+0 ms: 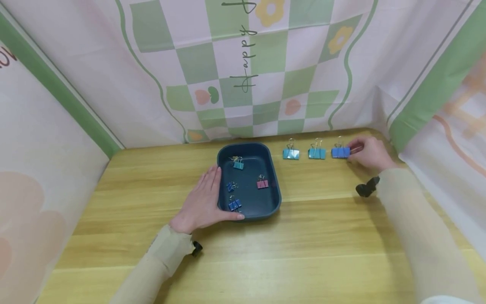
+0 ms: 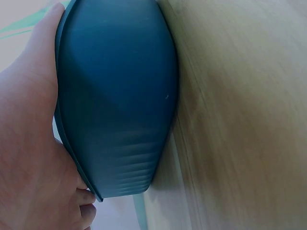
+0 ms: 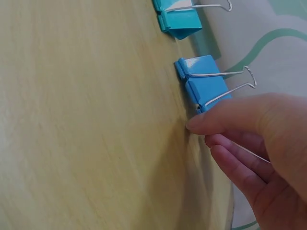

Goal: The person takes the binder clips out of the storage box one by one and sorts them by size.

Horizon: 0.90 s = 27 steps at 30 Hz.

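Observation:
My left hand (image 1: 201, 202) lies against the near-left corner of a dark blue tray (image 1: 280, 198), fingers straight along its left side and thumb along the near rim. Inside the tray lie a teal binder clip (image 1: 238, 166), a pink binder clip (image 1: 262, 184) and two blue ones. To the tray's right stand a teal binder clip (image 1: 290, 154), another teal binder clip (image 1: 317, 154) and a blue binder clip (image 1: 339, 153) in a row, wire handles up. With thumb and fingers, my right hand (image 1: 370, 154) pinches the blue clip's right end; the index fingertip is partly hidden behind the thumb.
The wooden table (image 1: 303, 257) ends at a white and green patterned curtain (image 1: 265, 84) right behind the row of clips. More curtain hangs on the left and right sides. A black device (image 1: 366, 188) is worn at my right wrist.

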{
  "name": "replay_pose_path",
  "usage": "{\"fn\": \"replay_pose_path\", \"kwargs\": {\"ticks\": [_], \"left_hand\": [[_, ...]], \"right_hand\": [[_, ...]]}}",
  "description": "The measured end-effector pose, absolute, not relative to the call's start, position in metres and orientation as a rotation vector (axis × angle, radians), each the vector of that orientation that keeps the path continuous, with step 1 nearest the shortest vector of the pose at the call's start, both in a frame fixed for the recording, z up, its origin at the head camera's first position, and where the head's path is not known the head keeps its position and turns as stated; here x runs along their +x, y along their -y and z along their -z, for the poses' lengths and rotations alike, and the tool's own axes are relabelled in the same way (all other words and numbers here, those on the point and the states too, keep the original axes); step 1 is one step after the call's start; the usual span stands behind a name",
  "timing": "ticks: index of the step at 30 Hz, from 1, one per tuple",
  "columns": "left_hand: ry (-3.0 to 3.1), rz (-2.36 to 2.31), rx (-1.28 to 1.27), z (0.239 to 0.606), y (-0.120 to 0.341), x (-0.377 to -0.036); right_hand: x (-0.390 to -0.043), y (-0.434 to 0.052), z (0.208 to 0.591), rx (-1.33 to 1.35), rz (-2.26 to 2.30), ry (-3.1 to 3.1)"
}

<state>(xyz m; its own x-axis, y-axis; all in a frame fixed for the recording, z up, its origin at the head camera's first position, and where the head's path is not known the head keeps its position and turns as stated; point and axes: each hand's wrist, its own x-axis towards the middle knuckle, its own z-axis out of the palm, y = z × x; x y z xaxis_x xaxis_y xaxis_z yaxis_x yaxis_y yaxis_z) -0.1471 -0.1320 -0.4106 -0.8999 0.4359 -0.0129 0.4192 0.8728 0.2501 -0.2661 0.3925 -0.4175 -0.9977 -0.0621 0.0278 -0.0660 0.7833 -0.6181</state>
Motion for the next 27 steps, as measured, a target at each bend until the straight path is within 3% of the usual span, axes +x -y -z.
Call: {"fn": "replay_pose_path", "kwargs": {"ticks": [13,27], "left_hand": [[-2.964,-0.373,0.671,0.41,0.132,-0.147],[-2.962,-0.373,0.672,0.41,0.131,-0.147]], "right_hand": [[-0.268,-0.393,0.417,0.105,-1.035,2.996],[-0.253,-0.374,0.373,0.109,-0.999,2.947]]}}
